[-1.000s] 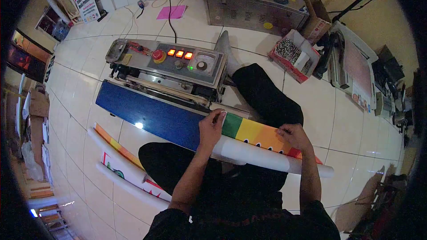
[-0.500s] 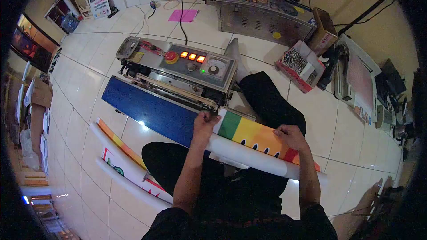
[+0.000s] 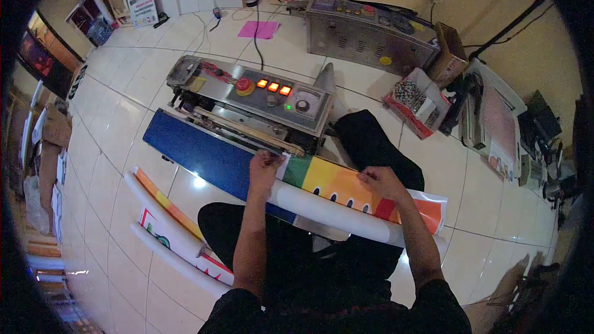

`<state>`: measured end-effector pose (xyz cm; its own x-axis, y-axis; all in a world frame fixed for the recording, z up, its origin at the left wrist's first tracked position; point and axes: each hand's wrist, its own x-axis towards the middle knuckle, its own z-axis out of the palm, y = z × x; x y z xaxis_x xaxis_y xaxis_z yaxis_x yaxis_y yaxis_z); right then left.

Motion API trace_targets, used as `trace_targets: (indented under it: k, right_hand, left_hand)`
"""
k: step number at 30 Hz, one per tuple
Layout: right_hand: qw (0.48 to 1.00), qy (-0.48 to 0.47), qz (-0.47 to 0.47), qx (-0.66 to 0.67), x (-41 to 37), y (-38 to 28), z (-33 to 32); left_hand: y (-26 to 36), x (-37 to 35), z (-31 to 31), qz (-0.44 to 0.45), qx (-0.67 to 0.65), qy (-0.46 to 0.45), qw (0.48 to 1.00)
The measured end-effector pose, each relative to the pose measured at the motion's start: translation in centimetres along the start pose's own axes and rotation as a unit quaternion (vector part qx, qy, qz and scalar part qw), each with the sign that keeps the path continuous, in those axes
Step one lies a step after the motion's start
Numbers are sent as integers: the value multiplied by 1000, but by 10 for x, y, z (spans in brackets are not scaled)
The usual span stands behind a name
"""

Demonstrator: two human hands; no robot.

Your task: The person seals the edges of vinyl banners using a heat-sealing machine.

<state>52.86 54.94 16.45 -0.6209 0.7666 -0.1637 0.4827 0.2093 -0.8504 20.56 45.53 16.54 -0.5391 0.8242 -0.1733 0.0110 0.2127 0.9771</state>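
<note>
At the near edge of the blue conveyor (image 3: 198, 151), right end, the left hand (image 3: 265, 170) sits pinched shut on the left end of the banner (image 3: 337, 182), fingertips close under the sealing machine (image 3: 247, 102). The right hand (image 3: 383, 184) is further right along the same banner, thumb and fingers clamped on its upper edge. The banner stretches between both hands and on past the right hand, lying across the person's lap and legs, its left end on the conveyor and its right end over the floor (image 3: 124, 105). Flat part shows stripes of green, yellow, orange and red, then orange at the right corner, with a row of dark oval marks low down. The near side is rolled into a white tube (image 3: 334, 213) just below both hands. The machine shows three lit orange lamps, a red knob and a dial. Two more rolled banners (image 3: 170, 219) lie on the floor to the person's left, well apart from the hands.
</note>
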Motion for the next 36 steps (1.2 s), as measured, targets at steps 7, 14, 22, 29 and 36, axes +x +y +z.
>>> trace_targets:
  k: [7,14,22,29,36]
  right_hand:
    - [994,6,15,-109,-23,5,-16]
    - [989,-10,35,-140,-45,22,-30]
    - [992,27,-6,-126,-75,45,-59]
    - [993,-48,99,-50,-94,49,-92]
    - [962,-152,200,-104,-84,48,-96]
  left_hand:
    - [-8,11,-11,35,4,3,999]
    - [3,10,-11,65,-43,6,997]
    - [-16,26,-35,54,68,15,996]
    - [2,-7,-37,216,261,137,931]
    - [14,-91,29,287,329,-136,889]
